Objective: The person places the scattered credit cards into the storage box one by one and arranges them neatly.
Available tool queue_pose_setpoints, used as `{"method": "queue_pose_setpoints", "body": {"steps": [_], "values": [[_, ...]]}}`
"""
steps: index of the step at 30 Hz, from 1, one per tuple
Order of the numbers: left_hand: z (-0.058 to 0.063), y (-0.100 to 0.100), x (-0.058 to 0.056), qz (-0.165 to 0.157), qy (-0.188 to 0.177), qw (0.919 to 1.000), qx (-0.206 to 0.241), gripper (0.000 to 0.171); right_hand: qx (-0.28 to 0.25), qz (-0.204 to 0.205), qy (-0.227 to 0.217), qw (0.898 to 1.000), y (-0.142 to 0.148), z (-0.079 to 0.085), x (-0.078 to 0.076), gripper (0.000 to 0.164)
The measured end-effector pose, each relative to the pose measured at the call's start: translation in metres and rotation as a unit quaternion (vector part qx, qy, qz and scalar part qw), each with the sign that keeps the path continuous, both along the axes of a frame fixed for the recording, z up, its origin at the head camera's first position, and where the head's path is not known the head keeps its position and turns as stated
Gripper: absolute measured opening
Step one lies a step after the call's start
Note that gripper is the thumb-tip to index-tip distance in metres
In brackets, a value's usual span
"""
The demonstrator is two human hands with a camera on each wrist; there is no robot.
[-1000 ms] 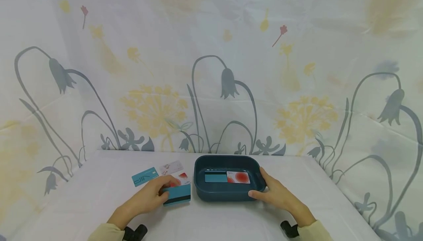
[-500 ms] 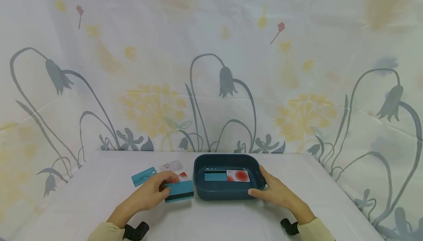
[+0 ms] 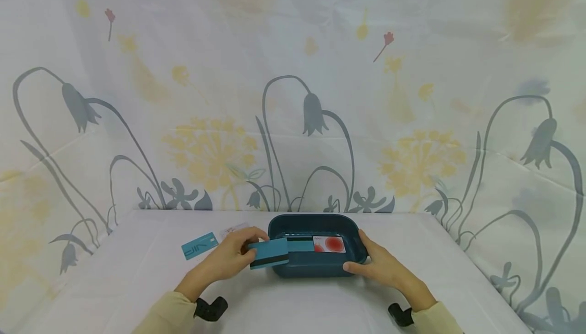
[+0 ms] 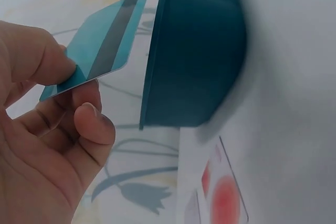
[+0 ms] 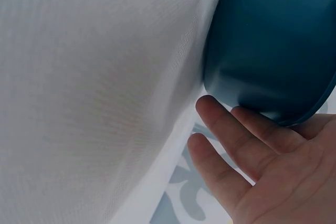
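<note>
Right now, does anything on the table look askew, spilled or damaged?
Nothing I can see looks spilled or damaged. The loose blue card left of the box lies slanted, while the red-and-white card inside sits roughly square, so it looks slightly askew.

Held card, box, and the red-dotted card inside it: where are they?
Held card (image 4: pixel 92 44), left wrist view: teal face beside the stripe.
Box (image 3: pixel 316 270), head view: front wall.
Red-dotted card (image 3: pixel 329 244), head view: middle of its printed face.
</note>
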State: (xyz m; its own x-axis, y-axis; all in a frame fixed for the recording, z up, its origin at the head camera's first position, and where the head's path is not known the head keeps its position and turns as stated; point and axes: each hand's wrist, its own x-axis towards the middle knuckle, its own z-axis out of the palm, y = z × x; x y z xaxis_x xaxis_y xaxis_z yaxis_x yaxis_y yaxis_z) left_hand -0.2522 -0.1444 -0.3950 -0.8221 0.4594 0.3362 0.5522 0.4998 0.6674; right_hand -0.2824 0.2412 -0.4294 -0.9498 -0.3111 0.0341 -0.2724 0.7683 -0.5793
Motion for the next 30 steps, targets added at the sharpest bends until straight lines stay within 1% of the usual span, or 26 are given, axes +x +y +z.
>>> {"method": "queue_pose_setpoints", "body": {"steps": [7,10,19,25,30], "values": [[0.001,0.023,-0.015,-0.009,0.011,0.9999,0.003,0.036,0.002,0.002,0.003,1.0,0.0,-0.002,-0.001,0.106],[0.001,0.034,-0.022,-0.014,0.009,0.9998,0.009,0.036,-0.001,0.002,0.001,1.0,0.001,-0.003,-0.002,0.107],[-0.005,0.06,-0.039,-0.038,-0.015,0.9991,0.013,0.036,-0.004,0.0,-0.001,1.0,0.001,-0.003,-0.001,0.108],[-0.007,0.077,-0.048,-0.041,-0.03,0.9987,-0.008,0.033,-0.001,0.002,0.002,1.0,0.002,-0.003,0.0,0.107],[-0.009,0.09,-0.055,-0.044,-0.047,0.9979,-0.008,0.033,-0.004,0.002,0.002,1.0,0.002,-0.003,-0.001,0.106]]}}
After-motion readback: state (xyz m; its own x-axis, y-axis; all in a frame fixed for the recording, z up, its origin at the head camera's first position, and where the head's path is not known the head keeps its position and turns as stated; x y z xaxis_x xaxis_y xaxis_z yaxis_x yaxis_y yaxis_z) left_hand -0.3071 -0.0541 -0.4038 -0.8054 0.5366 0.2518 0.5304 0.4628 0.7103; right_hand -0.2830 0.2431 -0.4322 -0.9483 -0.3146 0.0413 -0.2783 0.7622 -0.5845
